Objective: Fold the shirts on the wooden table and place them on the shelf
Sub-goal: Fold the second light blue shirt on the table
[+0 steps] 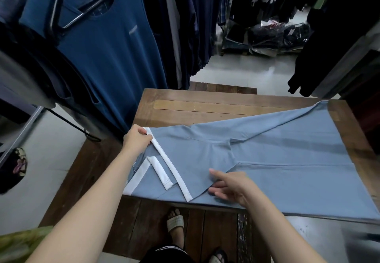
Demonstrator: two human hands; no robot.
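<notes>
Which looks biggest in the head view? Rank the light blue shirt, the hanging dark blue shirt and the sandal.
1. light blue shirt
2. hanging dark blue shirt, close behind; partly hidden, so unsure
3. sandal

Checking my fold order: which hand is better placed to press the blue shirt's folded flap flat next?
Probably the right hand: its open fingers sit at the flap's edge on the blue shirt, while the left hand pinches the white trim.
</notes>
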